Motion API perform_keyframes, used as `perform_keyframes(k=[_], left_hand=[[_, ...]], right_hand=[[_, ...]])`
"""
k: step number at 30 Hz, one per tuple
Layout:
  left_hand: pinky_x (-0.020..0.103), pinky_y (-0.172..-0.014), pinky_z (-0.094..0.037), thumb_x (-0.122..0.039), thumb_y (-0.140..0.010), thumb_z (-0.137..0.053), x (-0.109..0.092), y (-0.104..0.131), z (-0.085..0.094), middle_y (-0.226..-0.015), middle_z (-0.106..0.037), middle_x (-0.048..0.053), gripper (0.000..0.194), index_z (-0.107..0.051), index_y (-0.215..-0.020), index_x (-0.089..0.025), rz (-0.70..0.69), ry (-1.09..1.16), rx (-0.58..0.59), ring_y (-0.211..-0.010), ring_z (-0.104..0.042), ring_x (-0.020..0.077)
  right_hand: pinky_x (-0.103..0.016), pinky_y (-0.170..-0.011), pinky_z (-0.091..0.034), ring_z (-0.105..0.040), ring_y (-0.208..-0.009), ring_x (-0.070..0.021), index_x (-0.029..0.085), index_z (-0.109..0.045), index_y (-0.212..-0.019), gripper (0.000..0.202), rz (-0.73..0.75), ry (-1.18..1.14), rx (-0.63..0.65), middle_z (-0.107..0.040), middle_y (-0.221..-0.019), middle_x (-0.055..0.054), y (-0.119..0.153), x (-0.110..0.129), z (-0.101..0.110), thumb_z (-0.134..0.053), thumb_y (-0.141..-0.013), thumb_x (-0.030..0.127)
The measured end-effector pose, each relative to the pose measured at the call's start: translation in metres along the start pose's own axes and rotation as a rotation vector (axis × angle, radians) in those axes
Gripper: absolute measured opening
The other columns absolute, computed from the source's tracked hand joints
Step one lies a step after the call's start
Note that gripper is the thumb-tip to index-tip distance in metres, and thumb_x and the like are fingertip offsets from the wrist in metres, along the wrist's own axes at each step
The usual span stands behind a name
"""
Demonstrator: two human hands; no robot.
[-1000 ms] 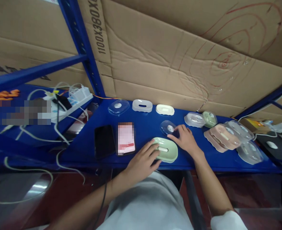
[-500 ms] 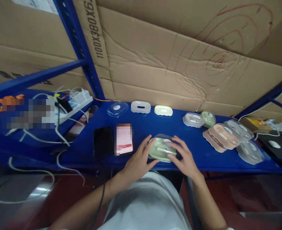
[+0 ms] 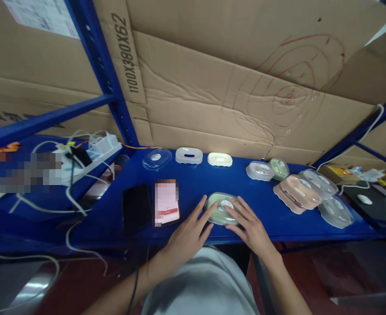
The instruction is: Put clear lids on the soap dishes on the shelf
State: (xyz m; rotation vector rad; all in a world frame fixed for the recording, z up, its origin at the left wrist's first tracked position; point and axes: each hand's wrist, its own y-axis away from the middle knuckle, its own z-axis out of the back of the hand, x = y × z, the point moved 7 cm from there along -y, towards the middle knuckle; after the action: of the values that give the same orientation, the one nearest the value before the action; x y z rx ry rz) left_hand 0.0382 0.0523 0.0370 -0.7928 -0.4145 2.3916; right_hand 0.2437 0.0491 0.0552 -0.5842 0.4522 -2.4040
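A green oval box with a clear lid (image 3: 224,209) lies on the blue table near its front edge. My left hand (image 3: 191,232) is at the box's left side, fingers spread, with fingertips touching the lid. From the right, my right hand (image 3: 250,225) rests its spread fingers on the lid. A round white sticker shows on the lid between the hands. The lid appears to sit on the green base; the far rim is partly hidden by fingers.
A lit phone (image 3: 167,203) and a black device (image 3: 136,208) lie left. Behind are a clear lid (image 3: 156,159), a white tray (image 3: 189,156) and a cream piece (image 3: 219,159). Right are a lilac box (image 3: 259,171), a green box (image 3: 278,169), pink boxes (image 3: 297,192) and clear-lidded containers (image 3: 335,212).
The clear lid, earlier offset towards the back of the green base, now lies over it. Both hands have shifted slightly on the lid. The camera view has tilted a little.
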Motion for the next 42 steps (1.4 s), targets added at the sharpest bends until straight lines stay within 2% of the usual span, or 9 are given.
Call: perform_keyframes(k=[6,10,14,19,23,27,31,37,42], left_hand=[[0.040,-0.111,-0.059,-0.028,-0.106,-0.056,-0.001,0.000,0.003,-0.176,-0.032,0.010,0.065,-0.033,-0.167,-0.033,0.022,0.000,0.006,-0.149,-0.054,0.0275],[0.041,-0.113,-0.058,-0.027,-0.106,-0.056,-0.002,0.000,0.002,-0.174,-0.035,0.011,0.061,-0.038,-0.164,-0.030,0.017,-0.015,0.001,-0.148,-0.056,0.0274],[0.041,-0.112,-0.058,-0.026,-0.106,-0.057,-0.001,0.000,0.002,-0.173,-0.037,0.012,0.057,-0.043,-0.161,-0.029,0.000,-0.023,-0.026,-0.143,-0.060,0.0271],[0.045,-0.111,-0.060,-0.027,-0.106,-0.055,-0.002,0.001,0.003,-0.173,-0.036,0.014,0.055,-0.044,-0.160,-0.027,0.004,-0.028,-0.019,-0.143,-0.060,0.0292],[0.051,-0.119,-0.052,-0.023,-0.105,-0.057,-0.005,0.000,0.009,-0.173,-0.033,0.016,0.054,-0.047,-0.158,-0.025,-0.015,-0.036,-0.080,-0.156,-0.044,0.0338],[0.059,-0.124,-0.045,-0.018,-0.103,-0.057,-0.008,-0.002,0.014,-0.174,-0.026,0.020,0.050,-0.054,-0.152,-0.021,-0.029,-0.064,-0.149,-0.162,-0.030,0.0397],[0.062,-0.123,-0.044,-0.020,-0.102,-0.059,-0.012,-0.004,0.010,-0.164,-0.043,0.021,0.037,-0.064,-0.139,-0.017,-0.090,-0.119,-0.094,-0.155,-0.041,0.0406],[0.064,-0.126,-0.038,-0.022,-0.102,-0.059,-0.015,-0.004,0.009,-0.150,-0.059,0.017,0.024,-0.070,-0.123,-0.019,-0.121,-0.138,-0.053,-0.147,-0.052,0.0343],[0.065,-0.126,-0.035,-0.023,-0.103,-0.056,-0.015,-0.002,0.010,-0.149,-0.061,0.014,0.025,-0.069,-0.125,-0.021,-0.135,-0.116,-0.031,-0.142,-0.056,0.0322]], right_hand=[[-0.072,-0.124,-0.034,-0.042,-0.156,-0.0387,0.038,-0.053,-0.157,0.054,-0.123,0.247,-0.075,-0.058,-0.159,-0.006,-0.008,-0.049,0.031,-0.064,-0.104,0.040],[-0.067,-0.122,-0.039,-0.050,-0.150,-0.0387,0.027,-0.056,-0.153,0.049,-0.215,0.253,-0.220,-0.059,-0.156,-0.014,-0.053,-0.057,0.046,-0.056,-0.105,0.039],[-0.052,-0.121,-0.044,-0.054,-0.145,-0.0342,0.015,-0.048,-0.158,0.056,-0.327,0.236,0.018,-0.057,-0.157,-0.019,-0.132,-0.054,-0.002,-0.052,-0.106,0.037],[-0.063,-0.124,-0.029,-0.043,-0.152,-0.0430,0.001,-0.043,-0.157,0.062,-0.550,0.409,0.271,-0.046,-0.161,-0.033,-0.190,-0.067,-0.048,-0.054,-0.106,0.032],[-0.062,-0.121,-0.032,-0.056,-0.141,-0.0383,0.014,-0.063,-0.143,0.045,-0.433,0.380,0.328,-0.064,-0.147,-0.023,-0.172,-0.045,-0.045,-0.052,-0.107,0.039],[-0.044,-0.108,-0.049,-0.069,-0.123,-0.0281,0.025,-0.072,-0.132,0.034,-0.231,0.109,0.393,-0.076,-0.131,-0.010,-0.137,-0.017,-0.023,-0.050,-0.108,0.036],[-0.035,-0.092,-0.055,-0.076,-0.102,-0.0224,0.025,-0.071,-0.127,0.031,-0.185,-0.100,0.236,-0.081,-0.110,-0.005,-0.166,-0.028,-0.004,-0.047,-0.107,0.028],[-0.052,-0.123,-0.036,-0.044,-0.153,-0.0335,0.017,-0.053,-0.155,0.054,-0.043,0.162,0.257,-0.051,-0.164,-0.016,-0.256,-0.036,-0.066,-0.063,-0.103,0.029],[-0.050,-0.118,-0.039,-0.061,-0.136,-0.0318,0.016,-0.068,-0.137,0.035,-0.030,0.200,0.302,-0.071,-0.140,-0.017,-0.245,-0.032,-0.081,-0.061,-0.103,0.020]])
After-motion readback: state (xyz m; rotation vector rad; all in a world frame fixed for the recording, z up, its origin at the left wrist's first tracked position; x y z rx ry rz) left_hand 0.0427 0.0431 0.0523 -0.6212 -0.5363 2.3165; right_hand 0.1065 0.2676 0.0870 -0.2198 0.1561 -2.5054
